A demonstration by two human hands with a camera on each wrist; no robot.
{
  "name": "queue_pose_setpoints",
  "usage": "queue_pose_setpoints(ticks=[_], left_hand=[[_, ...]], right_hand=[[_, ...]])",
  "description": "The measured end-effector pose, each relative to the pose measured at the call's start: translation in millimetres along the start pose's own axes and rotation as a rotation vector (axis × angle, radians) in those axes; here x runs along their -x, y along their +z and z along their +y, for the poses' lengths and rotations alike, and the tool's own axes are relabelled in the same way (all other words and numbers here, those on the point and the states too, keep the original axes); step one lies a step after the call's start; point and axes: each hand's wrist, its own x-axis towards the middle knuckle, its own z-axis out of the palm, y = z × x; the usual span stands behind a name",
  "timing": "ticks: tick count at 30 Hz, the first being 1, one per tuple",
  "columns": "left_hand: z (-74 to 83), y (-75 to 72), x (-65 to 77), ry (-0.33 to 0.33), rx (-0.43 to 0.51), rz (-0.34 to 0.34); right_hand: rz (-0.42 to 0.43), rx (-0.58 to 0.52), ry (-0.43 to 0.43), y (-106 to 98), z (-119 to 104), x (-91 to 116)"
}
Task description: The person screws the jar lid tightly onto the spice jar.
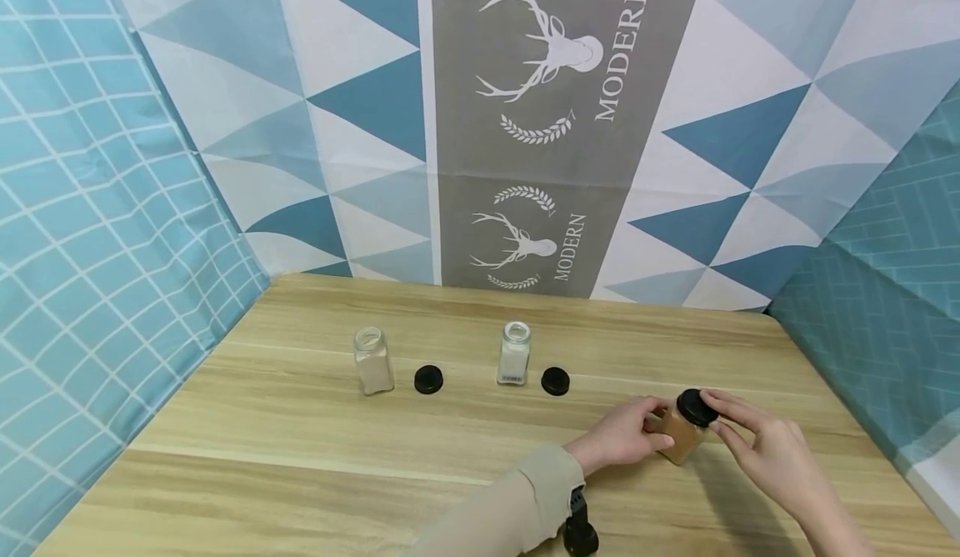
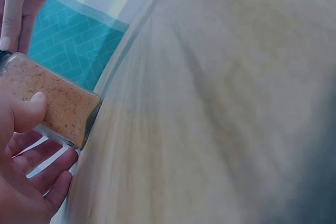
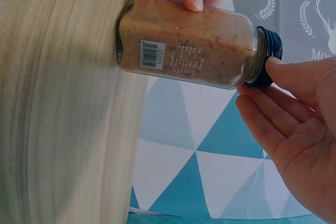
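A square glass spice jar (image 3: pixel 184 40) full of orange-brown powder stands at the right of the table, its black lid (image 1: pixel 697 407) on its neck. My left hand (image 1: pixel 621 434) grips the jar's body between thumb and fingers, as the left wrist view shows around the jar (image 2: pixel 58 98). At the top, my right hand (image 1: pixel 772 453) pinches the lid's rim with thumb and fingers. Whether the lid is loose on the thread, I cannot tell.
Two lidless glass jars stand further back: one with beige powder (image 1: pixel 374 365), one with white contents (image 1: pixel 514 357). Beside them lie a black lid (image 1: pixel 428 379) and another black lid (image 1: pixel 556 381). Patterned cloth (image 1: pixel 375 123) hangs behind the wooden table (image 1: pixel 300 424).
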Motion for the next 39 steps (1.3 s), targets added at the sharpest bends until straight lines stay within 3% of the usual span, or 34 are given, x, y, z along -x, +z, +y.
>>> queue_pose_setpoints(ticks=[10,17,29,35,39], left_hand=[[-3.8,-3.5,3.0,0.023,0.082,-0.064],[-5.5,-16.5,8.5,-0.035,0.148,-0.122],[-8.1,-42.2,27.1,0.005,0.108,0.055],[-12.8,-57.4,39.9,0.02,0.065,0.088],[-16.7,-65.7,46.4,0.046,0.017,0.1]], right_hand=[[-0.035,-0.011,-0.005,-1.2,2.5,-0.4],[-0.092,-0.035,-0.033,-1.6,0.2,0.9],[-0.081,0.025,-0.041,-3.1,-31.2,-13.1],[-0.086,-0.039,-0.038,6.6,-41.6,-19.8],[-0.075,-0.013,-0.041,11.2,-45.2,-22.4]])
